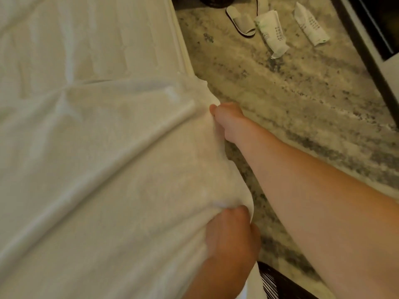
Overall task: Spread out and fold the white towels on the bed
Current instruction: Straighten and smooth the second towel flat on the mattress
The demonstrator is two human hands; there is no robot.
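- Leftmost, the pale quilted bed (64,39) fills the frame from nine to eleven o'clock, its piped edge running toward twelve; it serves as the flat work surface for spreading.
- Over it lies the wide white terry towel (108,158), draped from about eight o'clock to the centre, with long diagonal creases pulled toward the two hands. It looks only partly spread, its near edge lifted off the mattress and hanging past the bed's side.
- At about six o'clock the left hand (231,240) is closed on the towel's near edge, fingers curled under a bunched fold. Gripping here likely anchors one end so the edge can be drawn taut.
- Just right of centre, the right hand (226,121) is clamped on the same edge farther along, thumb on top and cloth pinched beneath. The forearm reaches in from four o'clock, presumably to stretch the edge between both grips.
- Beyond, the mottled grey-and-cream carpet (302,93) covers the floor from one to five o'clock.
- Near twelve to one o'clock sit a white open-toed slipper (240,21) and two white printed paper sleeves (273,31), well apart from the bed and playing no part in the folding.
- At five o'clock a dark striped object (278,281) shows by the bed edge; I cannot tell what it is.
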